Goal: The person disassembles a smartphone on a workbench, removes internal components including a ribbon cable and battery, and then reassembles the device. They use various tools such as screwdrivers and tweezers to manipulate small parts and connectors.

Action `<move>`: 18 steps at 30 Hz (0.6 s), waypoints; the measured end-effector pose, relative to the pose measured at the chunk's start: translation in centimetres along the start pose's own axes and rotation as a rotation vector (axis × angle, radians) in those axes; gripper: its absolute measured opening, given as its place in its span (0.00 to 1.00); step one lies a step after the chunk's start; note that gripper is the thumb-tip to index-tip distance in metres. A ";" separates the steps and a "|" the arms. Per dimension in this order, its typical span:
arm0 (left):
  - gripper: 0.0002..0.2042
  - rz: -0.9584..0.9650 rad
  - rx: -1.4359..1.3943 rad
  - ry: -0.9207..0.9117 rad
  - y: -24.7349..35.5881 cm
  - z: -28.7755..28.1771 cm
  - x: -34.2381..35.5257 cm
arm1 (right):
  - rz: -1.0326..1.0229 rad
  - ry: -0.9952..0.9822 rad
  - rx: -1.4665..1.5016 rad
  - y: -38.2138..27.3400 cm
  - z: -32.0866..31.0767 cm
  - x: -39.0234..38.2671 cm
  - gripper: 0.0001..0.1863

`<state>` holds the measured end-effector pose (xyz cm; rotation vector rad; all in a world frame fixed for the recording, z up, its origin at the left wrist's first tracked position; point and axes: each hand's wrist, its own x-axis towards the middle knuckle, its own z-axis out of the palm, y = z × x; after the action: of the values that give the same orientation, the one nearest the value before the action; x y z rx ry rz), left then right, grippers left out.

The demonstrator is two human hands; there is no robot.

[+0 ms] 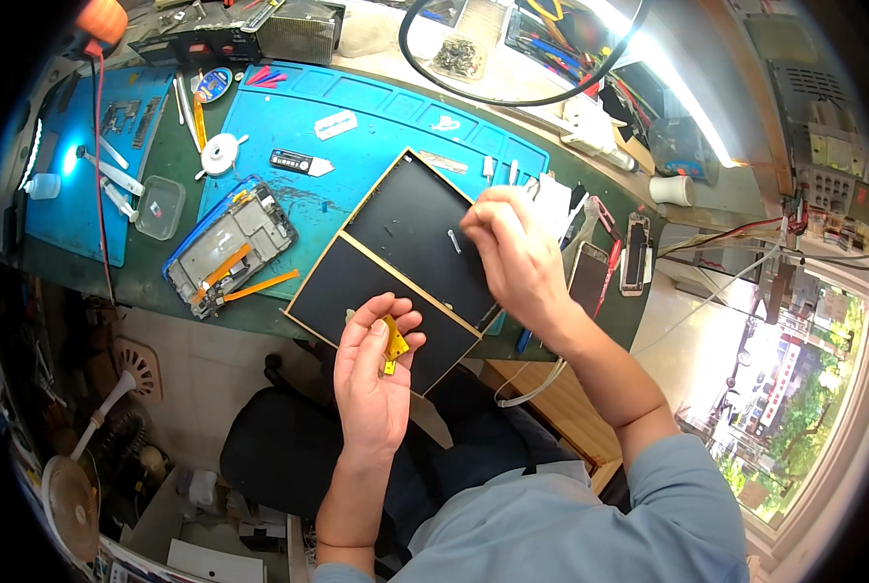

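Observation:
My left hand [374,364] is curled palm up over the near part of a black two-part tray [357,296] with a thin tan rim and divider. Its thumb and fingers hold a small yellow piece [397,340] with dark marks; I cannot tell exactly what it is. At the tray's right side hovers my right hand [514,243], fingertips pinched together; whatever they hold, if anything, is hidden. A small pale strip [455,241] and a few dark bits lie in the tray's far compartment.
Left of the tray lies an opened phone frame [235,248] with orange flex cables, on a blue work mat [342,97]. A utility blade [335,124], a white spool [221,154] and a clear box [160,206] sit farther off. Phones [590,277] and tools lie at right.

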<state>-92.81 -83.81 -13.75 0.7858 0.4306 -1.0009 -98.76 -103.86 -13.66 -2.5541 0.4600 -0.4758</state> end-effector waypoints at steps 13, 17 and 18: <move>0.13 -0.086 -0.032 -0.060 -1.5 0.7 0.2 | 0.218 -0.154 0.024 -0.8 -0.6 -1.9 0.12; 0.11 -0.098 -0.054 -0.094 -1.6 0.3 0.3 | 0.176 -0.150 -0.088 -0.7 0.5 -1.3 0.10; 0.11 -0.095 -0.046 -0.085 -1.6 0.4 0.3 | 0.179 -0.160 -0.087 -0.7 0.6 -1.2 0.09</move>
<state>-94.07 -84.77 -14.28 0.6837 0.4193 -1.1056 -99.43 -102.61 -14.06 -2.5782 0.6557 -0.1895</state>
